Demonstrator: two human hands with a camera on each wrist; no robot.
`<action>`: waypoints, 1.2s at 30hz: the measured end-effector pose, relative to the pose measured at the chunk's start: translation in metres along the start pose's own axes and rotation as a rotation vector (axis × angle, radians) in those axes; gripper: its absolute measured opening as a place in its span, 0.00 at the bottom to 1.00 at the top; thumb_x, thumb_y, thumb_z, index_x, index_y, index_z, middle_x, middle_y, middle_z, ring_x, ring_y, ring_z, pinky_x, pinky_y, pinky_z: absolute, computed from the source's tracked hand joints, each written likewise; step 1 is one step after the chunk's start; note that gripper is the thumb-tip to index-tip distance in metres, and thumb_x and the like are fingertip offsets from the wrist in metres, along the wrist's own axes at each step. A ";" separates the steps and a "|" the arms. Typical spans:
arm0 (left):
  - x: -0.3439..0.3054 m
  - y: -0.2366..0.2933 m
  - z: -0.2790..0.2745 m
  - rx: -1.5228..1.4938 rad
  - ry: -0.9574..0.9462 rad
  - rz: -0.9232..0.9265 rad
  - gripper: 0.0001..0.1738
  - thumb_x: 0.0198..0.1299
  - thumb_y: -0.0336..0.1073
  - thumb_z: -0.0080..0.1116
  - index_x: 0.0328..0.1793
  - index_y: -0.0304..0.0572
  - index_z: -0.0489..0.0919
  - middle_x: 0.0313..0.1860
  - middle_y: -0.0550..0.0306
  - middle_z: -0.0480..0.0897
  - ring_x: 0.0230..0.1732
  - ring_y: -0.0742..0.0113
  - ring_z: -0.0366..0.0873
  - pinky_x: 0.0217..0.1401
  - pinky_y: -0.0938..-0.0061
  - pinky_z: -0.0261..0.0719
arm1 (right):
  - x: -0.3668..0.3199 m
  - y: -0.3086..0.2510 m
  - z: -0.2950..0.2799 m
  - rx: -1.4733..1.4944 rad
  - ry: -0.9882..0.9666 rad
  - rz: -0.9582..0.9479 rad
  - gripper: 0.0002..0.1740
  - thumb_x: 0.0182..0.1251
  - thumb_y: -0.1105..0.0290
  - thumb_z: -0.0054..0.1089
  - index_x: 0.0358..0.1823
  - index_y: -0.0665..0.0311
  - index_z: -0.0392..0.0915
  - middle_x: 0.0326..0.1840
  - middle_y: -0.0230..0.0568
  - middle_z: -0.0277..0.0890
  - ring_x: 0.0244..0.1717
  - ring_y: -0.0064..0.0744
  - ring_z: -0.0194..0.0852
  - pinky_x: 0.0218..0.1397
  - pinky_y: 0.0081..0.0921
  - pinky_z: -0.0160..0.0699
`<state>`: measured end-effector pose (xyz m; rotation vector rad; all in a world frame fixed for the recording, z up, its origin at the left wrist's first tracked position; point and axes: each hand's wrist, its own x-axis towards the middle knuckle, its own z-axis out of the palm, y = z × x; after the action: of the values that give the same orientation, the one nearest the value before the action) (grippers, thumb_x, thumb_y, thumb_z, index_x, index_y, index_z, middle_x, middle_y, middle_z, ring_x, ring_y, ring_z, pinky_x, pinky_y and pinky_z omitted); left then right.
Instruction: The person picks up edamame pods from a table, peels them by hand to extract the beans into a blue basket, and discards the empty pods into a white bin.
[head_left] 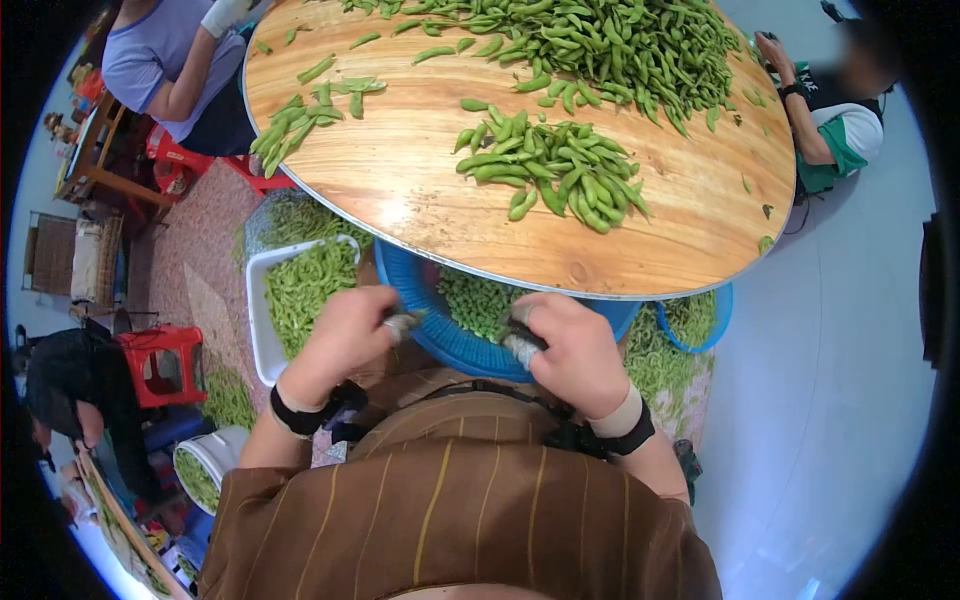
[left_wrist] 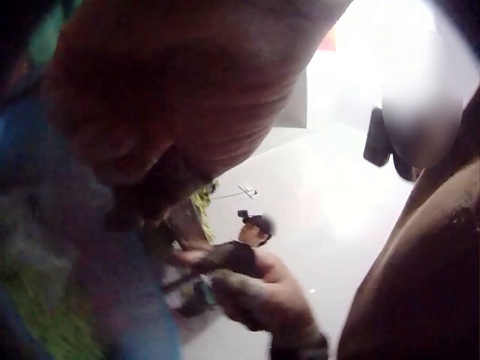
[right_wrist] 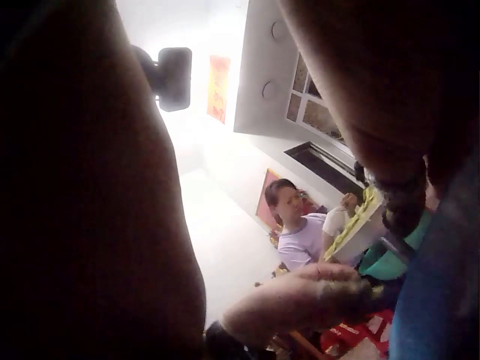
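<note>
Both hands are over a blue plastic basket (head_left: 455,350) holding shelled green beans (head_left: 478,300). My left hand (head_left: 358,330) is at the basket's left side with curled fingers and a soiled pale wrap on a digit. My right hand (head_left: 578,350) is opposite, its fingers bent, with grey and dark coverings by the thumb and forefinger. A gap separates the hands. I cannot tell whether either pinches a pod. In the left wrist view the right hand (left_wrist: 274,296) shows blurred; the right wrist view shows the left hand (right_wrist: 307,296) with its fingertips in shadow.
A round wooden table (head_left: 370,170) bears a small pod pile (head_left: 560,165) and a big heap (head_left: 620,50). A white tub (head_left: 258,330) of pods stands left, a smaller blue basket (head_left: 728,320) right. People are at both sides; a red stool (head_left: 165,365) is left.
</note>
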<state>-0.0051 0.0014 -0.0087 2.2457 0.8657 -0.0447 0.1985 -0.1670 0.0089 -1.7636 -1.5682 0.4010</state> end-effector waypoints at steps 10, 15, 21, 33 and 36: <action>-0.005 0.006 0.003 -0.119 0.167 0.094 0.09 0.54 0.33 0.62 0.35 0.33 0.78 0.28 0.41 0.78 0.30 0.47 0.77 0.34 0.64 0.74 | 0.071 0.007 0.003 -0.482 0.254 0.160 0.12 0.51 0.74 0.59 0.39 0.67 0.75 0.29 0.50 0.74 0.33 0.52 0.76 0.35 0.42 0.76; 0.003 0.024 0.004 -0.134 0.137 0.228 0.09 0.54 0.33 0.60 0.38 0.35 0.79 0.30 0.42 0.78 0.34 0.45 0.77 0.37 0.61 0.74 | 0.049 0.016 -0.009 -0.373 0.290 0.230 0.09 0.51 0.74 0.59 0.34 0.67 0.74 0.29 0.52 0.73 0.32 0.54 0.73 0.35 0.44 0.73; 0.029 0.083 0.010 -0.101 0.448 0.603 0.14 0.52 0.31 0.61 0.45 0.34 0.78 0.37 0.47 0.80 0.39 0.49 0.78 0.42 0.64 0.77 | 0.020 -0.005 -0.038 0.264 0.151 0.480 0.12 0.56 0.73 0.61 0.42 0.68 0.79 0.28 0.44 0.79 0.30 0.23 0.74 0.38 0.23 0.73; 0.036 0.074 0.037 -0.741 -0.067 0.308 0.11 0.66 0.29 0.50 0.52 0.33 0.75 0.41 0.60 0.80 0.45 0.77 0.74 0.50 0.78 0.73 | -0.005 -0.010 -0.033 0.597 0.014 0.455 0.20 0.61 0.76 0.56 0.55 0.69 0.70 0.34 0.41 0.80 0.37 0.25 0.79 0.43 0.23 0.76; 0.036 0.076 0.040 -0.780 -0.055 0.316 0.12 0.65 0.29 0.50 0.53 0.33 0.75 0.41 0.60 0.80 0.45 0.76 0.74 0.51 0.78 0.73 | -0.007 -0.010 -0.031 0.556 -0.026 0.430 0.18 0.61 0.76 0.53 0.54 0.68 0.71 0.33 0.40 0.81 0.36 0.30 0.81 0.42 0.25 0.77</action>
<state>0.0761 -0.0428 -0.0016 1.5997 0.3822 0.3230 0.2102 -0.1837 0.0348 -1.6308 -0.9482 0.9674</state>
